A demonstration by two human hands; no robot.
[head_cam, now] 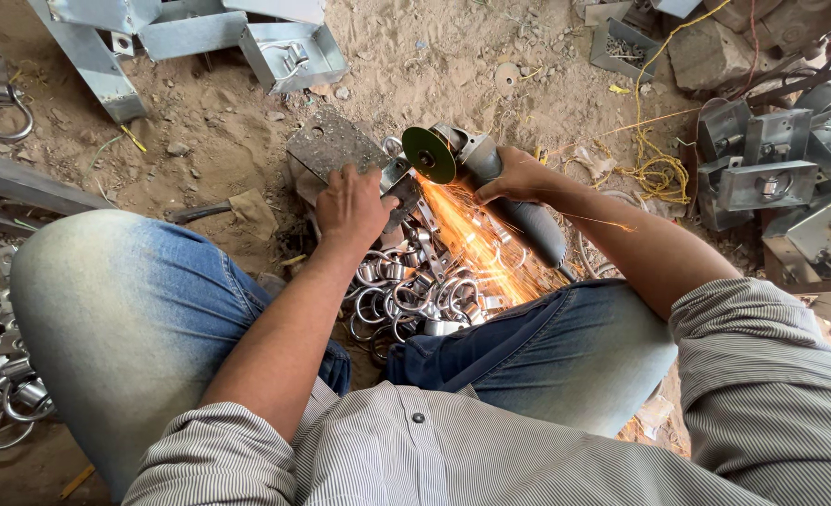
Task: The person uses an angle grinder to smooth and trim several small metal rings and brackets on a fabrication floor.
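While sparks point(472, 245) spray toward the pile of metal rings point(414, 292), the right hand point(517, 176) is wrapped tight around the angle grinder point(490, 178), its green disc point(429, 155) just right of the small metal bracket point(399, 183) that the left hand point(352, 206) presses down, fingers closed over it, on the sandy ground point(247, 141).
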